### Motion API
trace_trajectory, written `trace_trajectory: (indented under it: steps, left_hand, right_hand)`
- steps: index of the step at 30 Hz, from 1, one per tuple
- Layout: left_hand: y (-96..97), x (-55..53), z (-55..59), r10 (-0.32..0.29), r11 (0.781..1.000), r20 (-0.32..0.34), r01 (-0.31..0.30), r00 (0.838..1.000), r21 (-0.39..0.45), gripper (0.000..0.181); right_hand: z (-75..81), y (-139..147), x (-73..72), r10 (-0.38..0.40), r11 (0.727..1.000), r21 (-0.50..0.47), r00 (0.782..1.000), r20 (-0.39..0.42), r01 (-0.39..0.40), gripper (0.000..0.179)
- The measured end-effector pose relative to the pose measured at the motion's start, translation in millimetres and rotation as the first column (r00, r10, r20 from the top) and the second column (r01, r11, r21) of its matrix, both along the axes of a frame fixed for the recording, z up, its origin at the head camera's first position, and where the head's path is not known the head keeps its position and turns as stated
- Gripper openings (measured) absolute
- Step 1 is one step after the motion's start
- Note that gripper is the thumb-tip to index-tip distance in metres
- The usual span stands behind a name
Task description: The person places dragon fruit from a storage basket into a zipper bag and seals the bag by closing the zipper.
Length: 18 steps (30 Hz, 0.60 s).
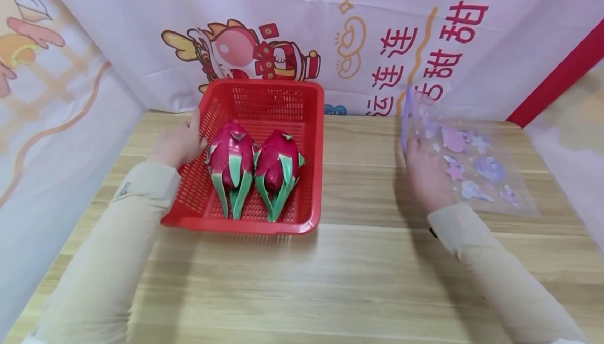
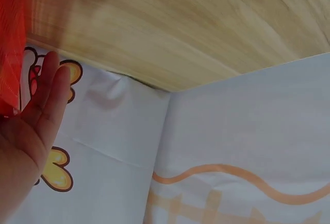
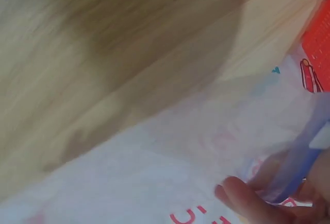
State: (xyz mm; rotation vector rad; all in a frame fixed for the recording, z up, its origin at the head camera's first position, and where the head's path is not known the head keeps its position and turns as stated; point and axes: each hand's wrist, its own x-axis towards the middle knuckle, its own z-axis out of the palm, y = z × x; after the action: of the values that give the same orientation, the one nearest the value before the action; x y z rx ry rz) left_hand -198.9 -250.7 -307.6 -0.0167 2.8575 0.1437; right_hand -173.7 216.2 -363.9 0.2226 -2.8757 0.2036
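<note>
Head view: L hand [image 1: 176, 142], fingers straight, at red basket's [image 1: 317, 176] L side, 2 dragon fruits [image 1: 231, 150] inside; R hand [image 1: 428, 179] pinches clear patterned bag [image 1: 491, 192] nr its purple edge.

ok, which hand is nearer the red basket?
Left. The left hand is at the left side of the red basket; the right hand is off beyond its right side, apart from it, holding the printed bag.
</note>
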Motion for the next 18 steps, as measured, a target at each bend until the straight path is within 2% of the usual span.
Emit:
trace_trajectory:
  steps: [2,6,9,12,15,17,18]
  left_hand:
    - [-0.3,-0.6,-2.2,-0.009,1.000,-0.004,0.009,1.000,-0.006,0.077]
    - [-0.7,-0.7,-4.0,-0.013,1.000,-0.013,0.013,1.000,-0.010,0.077]
    - [-1.8,-0.3,-4.0,-0.014,1.000,-0.003,0.014,1.000,-0.008,0.080]
    - [-3.7,-0.1,-4.3,-0.022,1.000,0.015,0.022,1.000,-0.018,0.084]
    - [-3.8,0.0,-4.5,-0.023,1.000,0.023,0.023,0.999,-0.012,0.084]
    - [-2.8,-0.4,-4.8,-0.027,1.000,0.017,0.028,0.999,-0.007,0.083]
    - [-2.0,-0.5,-4.8,-0.029,1.000,0.013,0.029,0.999,-0.006,0.083]
  right_hand:
    - [0.5,0.2,1.1,-0.012,1.000,0.017,1.000,-0.027,0.013,0.016]
    - [-0.6,-0.4,2.9,-0.038,0.996,0.071,0.993,-0.111,0.046,0.021]
    - [-0.5,0.2,3.4,-0.076,0.994,0.070,0.990,-0.119,0.085,0.026]
    - [2.4,1.9,3.5,-0.110,0.994,0.023,0.994,0.002,0.110,0.039]
    - [5.4,4.6,3.7,-0.134,0.990,-0.017,0.981,0.143,0.138,0.067]
    - [6.5,6.4,4.4,-0.142,0.988,-0.030,0.972,0.187,0.150,0.078]
    - [6.4,7.1,4.6,-0.141,0.988,-0.030,0.973,0.183,0.149,0.077]
